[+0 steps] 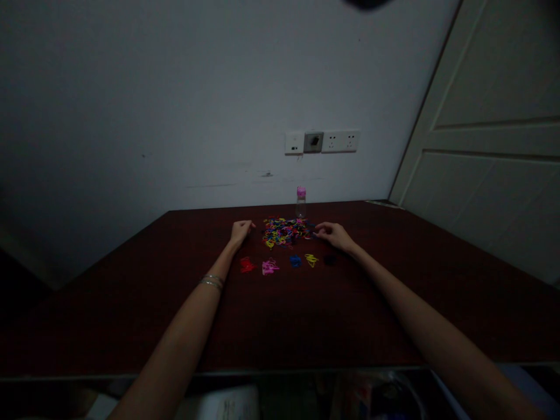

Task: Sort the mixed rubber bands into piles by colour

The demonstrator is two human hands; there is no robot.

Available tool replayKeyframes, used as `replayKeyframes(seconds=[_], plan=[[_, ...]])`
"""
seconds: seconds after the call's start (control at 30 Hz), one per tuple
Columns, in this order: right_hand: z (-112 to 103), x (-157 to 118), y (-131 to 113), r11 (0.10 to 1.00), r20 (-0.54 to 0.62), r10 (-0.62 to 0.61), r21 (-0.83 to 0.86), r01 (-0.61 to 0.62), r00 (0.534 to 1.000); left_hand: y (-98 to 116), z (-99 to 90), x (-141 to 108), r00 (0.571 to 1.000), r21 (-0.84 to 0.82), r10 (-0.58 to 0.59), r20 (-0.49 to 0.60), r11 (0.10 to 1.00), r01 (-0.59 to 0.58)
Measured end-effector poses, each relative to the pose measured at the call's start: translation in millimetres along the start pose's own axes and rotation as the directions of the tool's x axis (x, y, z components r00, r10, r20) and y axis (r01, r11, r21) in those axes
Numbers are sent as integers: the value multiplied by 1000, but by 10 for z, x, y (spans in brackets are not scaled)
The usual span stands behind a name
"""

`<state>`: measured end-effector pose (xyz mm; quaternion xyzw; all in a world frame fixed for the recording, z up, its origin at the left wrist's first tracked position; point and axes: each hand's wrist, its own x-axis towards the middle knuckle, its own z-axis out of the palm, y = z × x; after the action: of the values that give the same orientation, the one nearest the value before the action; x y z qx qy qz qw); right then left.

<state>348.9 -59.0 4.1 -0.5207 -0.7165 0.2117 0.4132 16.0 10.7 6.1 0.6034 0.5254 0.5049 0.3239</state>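
Observation:
A loose pile of small coloured rubber bands [283,232] lies on the dark red table [280,326]. My left hand [241,231] rests just left of the pile, its fingers curled closed; whether anything is inside is hidden. At the pile's right edge, my right hand [335,233] has thumb and fingertips drawn together, and what they pinch is too small to make out. Nearer to me are separate small groups: red bands [247,265], pink bands [270,266], blue bands [295,261], yellow bands [311,260] and black bands [329,260].
Behind the pile stands a clear bottle with a pink cap [301,201]. The wall [175,116] with a row of sockets [340,141] rises at the back. A pale panelled door [490,140] is on the right. Various items sit below the table's front edge, partly hidden.

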Motion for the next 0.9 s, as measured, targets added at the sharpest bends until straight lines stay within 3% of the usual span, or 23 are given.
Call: replayKeyframes(seconds=[0.13, 0.23, 0.4, 0.53, 0.73, 0.83, 0.9], plan=[[63, -6, -196, 990, -7, 4, 139, -3, 1000, -38, 4, 36, 1000, -32, 19, -1, 999, -19], [235, -43, -431, 969, 45, -38, 245, 25, 998, -49, 9, 44, 999, -49, 33, -3, 998, -33], [649, -213, -858, 953, 220, -195, 274, 131, 956, -35, -9, 16, 999, -104, 40, 16, 994, -38], [841, -369, -1050, 948, 289, -285, 229, 223, 914, -14, -38, 11, 1000, -170, 29, 10, 985, -27], [904, -426, -1053, 946, 334, -322, 142, 290, 886, 9, -18, 6, 998, -134, -2, 56, 991, 10], [834, -374, -1032, 949, 315, -308, 161, 270, 898, 56, 2, -13, 994, -25, -2, 108, 1000, 4], [731, -320, -1006, 954, 264, -283, 178, 241, 922, 136, -2, -28, 977, 81, -26, 211, 997, 9]])
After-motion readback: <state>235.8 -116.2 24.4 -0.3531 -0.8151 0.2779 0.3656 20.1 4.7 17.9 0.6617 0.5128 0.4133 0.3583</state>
